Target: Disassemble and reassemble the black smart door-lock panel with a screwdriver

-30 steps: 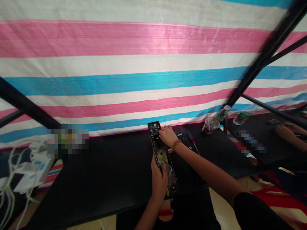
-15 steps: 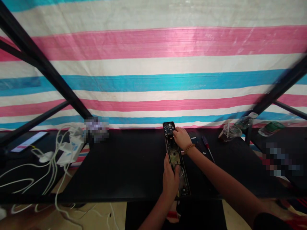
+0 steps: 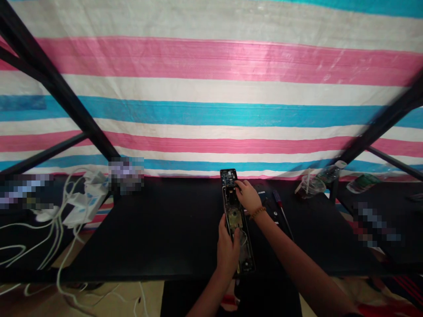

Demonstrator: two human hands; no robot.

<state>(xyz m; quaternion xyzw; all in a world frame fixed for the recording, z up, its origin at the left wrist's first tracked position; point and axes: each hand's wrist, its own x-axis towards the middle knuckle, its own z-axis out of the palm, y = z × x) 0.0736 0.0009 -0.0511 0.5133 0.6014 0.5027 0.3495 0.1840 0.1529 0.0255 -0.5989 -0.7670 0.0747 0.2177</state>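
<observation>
A long, narrow black housing [image 3: 226,203], open and looking like an electronic door lock, lies lengthwise on the black table. A circuit board [image 3: 228,178] shows at its far end, a brass-coloured plate [image 3: 235,216] in its middle, and a pale wire runs along its left inner side. My left hand [image 3: 228,248] grips the near half from the left, thumb over the open face. Beside the circuit board, my right hand [image 3: 248,196] has its fingers bent and pinched at the housing's right edge; whatever they hold is too small to make out.
A screwdriver [image 3: 279,203] lies right of my right hand, near dark flat parts [image 3: 272,213]. Further right are a plastic cup [image 3: 312,186] and clear bottle [image 3: 333,171]. White cables [image 3: 61,229] and a power strip [image 3: 86,200] crowd the left. Striped sheeting [image 3: 211,114] hangs behind.
The view has shifted slightly, so everything sits a little further left. My right hand has drawn back slightly from over the circuit board toward the near side. My left hand keeps its hold.
</observation>
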